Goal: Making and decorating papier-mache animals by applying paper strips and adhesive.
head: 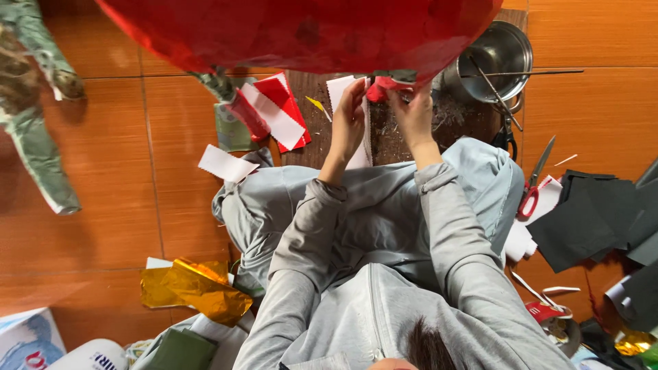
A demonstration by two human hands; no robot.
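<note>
Nearest you, gold foil [195,288] lies crumpled on the floor, well left of the white paper strip [340,92]. Your left hand [347,120] pinches that strip's edge with fingers closed, just under the big red lantern [301,31]. Your right hand [413,113] is closed on a red paper scrap [381,87], touching the lantern's rim. Judged thin, limp and easily torn, the strip is best held near its glued edge. The steel bowl [497,55] sits right of the strip.

White paper strip [340,92] upright against the left fingers, red paper piece [379,88] pinched just under the big red lantern [301,31]
</note>
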